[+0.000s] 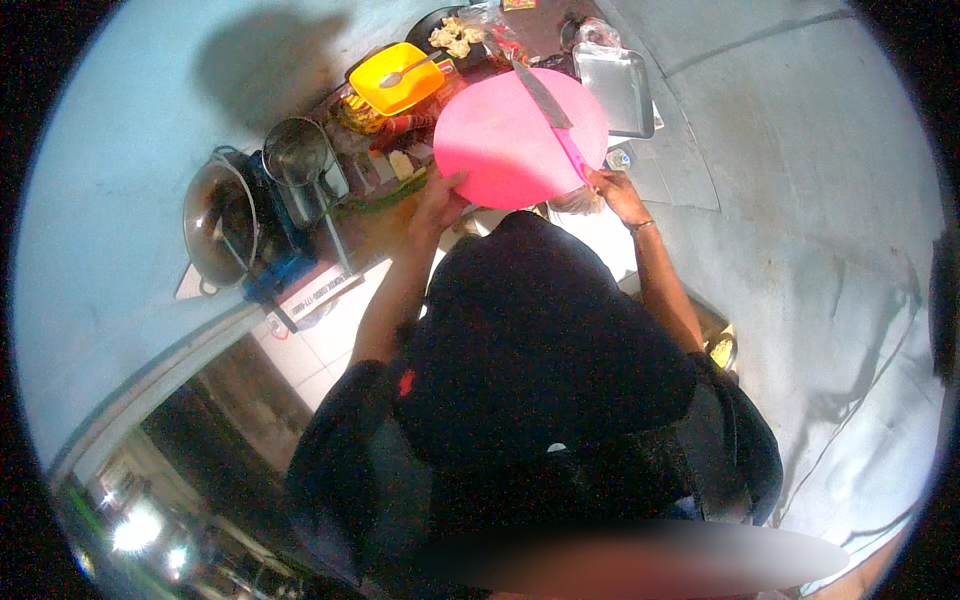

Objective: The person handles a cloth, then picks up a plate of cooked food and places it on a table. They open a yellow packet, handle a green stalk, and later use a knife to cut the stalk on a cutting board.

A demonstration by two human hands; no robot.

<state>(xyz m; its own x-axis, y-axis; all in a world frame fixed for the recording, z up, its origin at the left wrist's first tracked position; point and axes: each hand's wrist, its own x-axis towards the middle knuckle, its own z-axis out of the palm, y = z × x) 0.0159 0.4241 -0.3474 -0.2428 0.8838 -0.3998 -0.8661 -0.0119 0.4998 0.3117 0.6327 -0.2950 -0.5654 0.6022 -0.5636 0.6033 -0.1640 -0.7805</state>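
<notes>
A round pink cutting board (502,139) is held up in front of me. My left hand (444,196) grips its lower left edge, thumb on top. At its lower right edge is my right hand (616,195), which holds the pink handle of a kitchen knife (544,97) and the board's rim together. The knife lies across the board's right part, its blade pointing up and slightly left past the far rim. Beyond the board's left side, a yellow plastic container (397,88) has a metal spoon (405,71) in it. The board hides part of the table behind it.
At left, a wok (220,217) and a metal saucepan (296,154) stand by a blue-and-black stove. A metal tray (615,90) is at the right, near a wall. A dark pan (420,26) with pale food pieces (455,37) lies beyond, beside plastic bags.
</notes>
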